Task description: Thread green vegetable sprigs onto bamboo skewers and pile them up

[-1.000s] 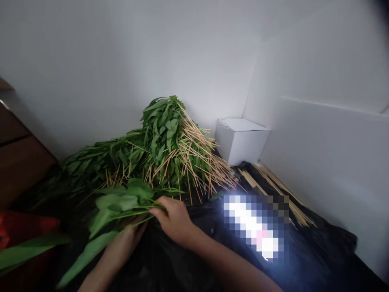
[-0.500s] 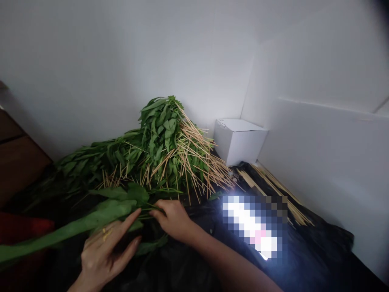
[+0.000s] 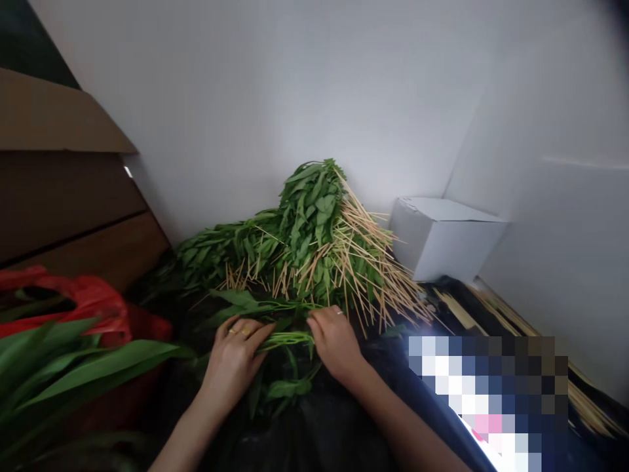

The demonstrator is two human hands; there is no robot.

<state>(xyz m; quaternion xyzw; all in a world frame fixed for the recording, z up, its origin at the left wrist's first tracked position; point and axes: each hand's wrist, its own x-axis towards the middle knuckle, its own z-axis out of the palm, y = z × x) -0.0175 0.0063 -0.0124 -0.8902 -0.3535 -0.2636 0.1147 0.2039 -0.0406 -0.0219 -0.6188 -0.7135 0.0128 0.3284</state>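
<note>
Several green leafy stems (image 3: 287,339), which look like water spinach, stretch between my two hands just above black plastic. My left hand (image 3: 236,357), with gold rings, is curled around their left part. At their right ends, the fingers of my right hand (image 3: 337,341) pinch the stems; a thin ring is on it. Loose leaves (image 3: 289,388) hang or lie below the stems, and more leaves (image 3: 236,301) show just beyond my left fingers. Behind the hands rises a heap of leafy greens (image 3: 309,203) on thin wooden skewers (image 3: 363,262), whose bare ends point mostly right and toward me.
A red plastic bag (image 3: 103,305) with long green leaves (image 3: 98,370) stands at left, before a cardboard box (image 3: 63,196). A white box (image 3: 457,242) sits back right. More skewers (image 3: 496,318) lie on black plastic (image 3: 314,432). A bright, pixelated screen (image 3: 472,400) is at right.
The view has swung left, bringing the red bag and cardboard box further in. My left hand, earlier with fingers spread beside the stems, has closed on them. My right hand still pinches.
</note>
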